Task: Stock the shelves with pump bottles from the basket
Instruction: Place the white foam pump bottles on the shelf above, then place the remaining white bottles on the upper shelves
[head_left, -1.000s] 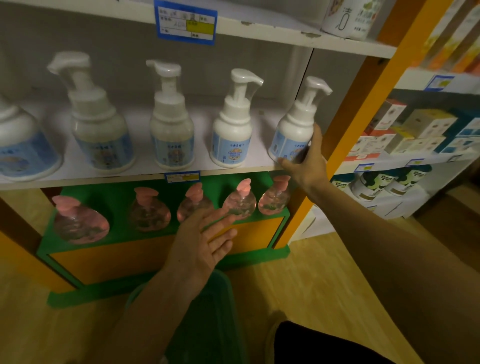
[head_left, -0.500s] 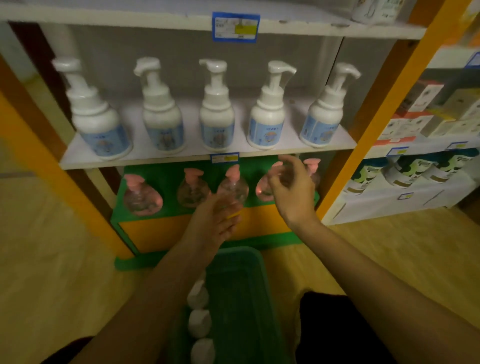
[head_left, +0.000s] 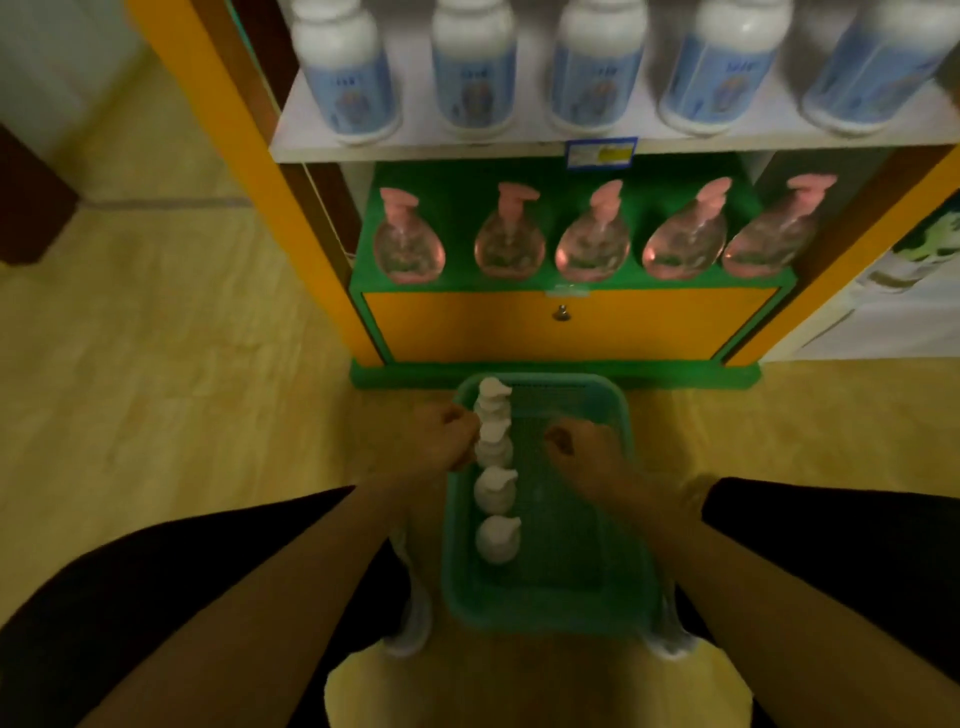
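Both hands were down at the green basket (head_left: 540, 603) on the floor. The left hand (head_left: 445, 435) had its fingers curled at the far end of the row of white pump bottles, right against the second one from the far end (head_left: 493, 441); the picture was smeared there, so it looked like a grip on that bottle's neck, though I could not tell for sure that the fingers had closed round it. The right hand (head_left: 584, 451) hovered over the bare right half of the basket with its fingers loosely bent, holding nothing that I could see.

Four white pump bottles stood in a single file along the basket's left wall: the far one (head_left: 493, 397) nearest the shelving, then the one by the left hand, then two more (head_left: 494, 491) (head_left: 497, 538) closer to the person. Above, the white shelf (head_left: 415, 148) already carried five blue-labelled bottles (head_left: 474, 78), and the green tier below it held five clear bottles with pink pumps (head_left: 511, 236) (both rows looked evenly spaced and full across the front).

To do this pick well, I would take the bottle by the collar under the pump head rather than by the spout, since the spout may turn or press down. It should go straight up, so its neighbours, which stood touching or nearly so, do not topple. The free right hand could steady the basket rim or take a second bottle.
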